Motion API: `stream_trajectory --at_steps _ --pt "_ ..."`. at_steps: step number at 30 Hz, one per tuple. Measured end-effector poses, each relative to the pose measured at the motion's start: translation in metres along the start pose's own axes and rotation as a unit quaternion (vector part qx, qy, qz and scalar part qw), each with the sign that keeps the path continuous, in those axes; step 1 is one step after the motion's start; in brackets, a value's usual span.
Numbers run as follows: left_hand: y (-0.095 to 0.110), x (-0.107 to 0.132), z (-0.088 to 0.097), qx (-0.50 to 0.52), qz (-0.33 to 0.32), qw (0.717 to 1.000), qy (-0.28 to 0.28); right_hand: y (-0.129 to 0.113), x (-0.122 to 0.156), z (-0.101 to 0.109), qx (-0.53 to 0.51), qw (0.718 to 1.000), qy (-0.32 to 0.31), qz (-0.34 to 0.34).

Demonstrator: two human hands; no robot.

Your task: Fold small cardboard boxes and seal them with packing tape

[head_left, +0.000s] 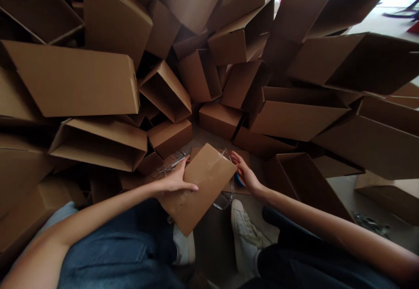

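Observation:
My left hand (176, 180) grips a brown cardboard box (203, 183) by its left side, thumb on the upper face and fingers along the edge. The box is tilted, and shiny clear tape (223, 154) shows at its far end. Beside that end is my right hand (245, 170), fingers apart and stretched towards the box corner; whether they touch it I cannot tell. Just behind the right hand's fingers, a blue and orange round object (240, 180) is partly hidden. Crumpled clear strips (170, 163) lie left of the box.
Many cardboard boxes are heaped all around, among them an open one (101, 142) at left and another (294, 113) at right. My white shoes (244, 232) stand on the floor below the box. A flat cardboard piece (244, 158) lies beneath my hands.

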State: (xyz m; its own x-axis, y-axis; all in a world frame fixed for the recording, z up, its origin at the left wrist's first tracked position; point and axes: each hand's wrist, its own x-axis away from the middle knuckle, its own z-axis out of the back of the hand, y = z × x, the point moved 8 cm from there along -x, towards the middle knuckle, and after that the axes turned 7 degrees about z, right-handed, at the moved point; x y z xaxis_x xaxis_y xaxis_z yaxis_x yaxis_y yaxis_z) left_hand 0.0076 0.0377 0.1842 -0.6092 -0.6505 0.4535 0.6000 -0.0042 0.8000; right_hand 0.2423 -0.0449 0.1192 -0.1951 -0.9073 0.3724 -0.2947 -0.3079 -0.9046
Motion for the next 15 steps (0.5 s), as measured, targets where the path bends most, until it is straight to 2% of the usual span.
stream_trajectory --at_steps 3,5,8,10,12,13,15 --pt "-0.001 -0.004 0.002 -0.031 -0.015 0.999 0.027 -0.025 -0.004 0.002 0.085 0.992 0.019 0.096" --pt "-0.002 -0.007 0.005 -0.047 -0.028 0.998 0.043 -0.03 -0.006 0.004 0.169 0.98 0.016 0.105" --pt "-0.016 -0.015 0.017 -0.057 0.007 0.996 0.063 -0.015 -0.009 0.021 0.254 0.966 0.043 0.031" --pt "-0.033 -0.02 0.032 -0.049 0.055 0.993 0.097 0.006 -0.009 0.037 0.247 0.966 0.066 -0.04" --pt "-0.052 -0.023 0.044 -0.023 0.11 0.987 0.114 0.025 -0.008 0.047 0.231 0.967 0.069 -0.083" --pt "-0.061 -0.024 0.044 -0.003 0.139 0.986 0.096 0.031 -0.008 0.049 0.227 0.968 0.06 -0.093" --pt "-0.078 -0.023 0.034 0.043 0.192 0.98 0.019 0.04 -0.008 0.045 0.223 0.97 0.032 -0.096"
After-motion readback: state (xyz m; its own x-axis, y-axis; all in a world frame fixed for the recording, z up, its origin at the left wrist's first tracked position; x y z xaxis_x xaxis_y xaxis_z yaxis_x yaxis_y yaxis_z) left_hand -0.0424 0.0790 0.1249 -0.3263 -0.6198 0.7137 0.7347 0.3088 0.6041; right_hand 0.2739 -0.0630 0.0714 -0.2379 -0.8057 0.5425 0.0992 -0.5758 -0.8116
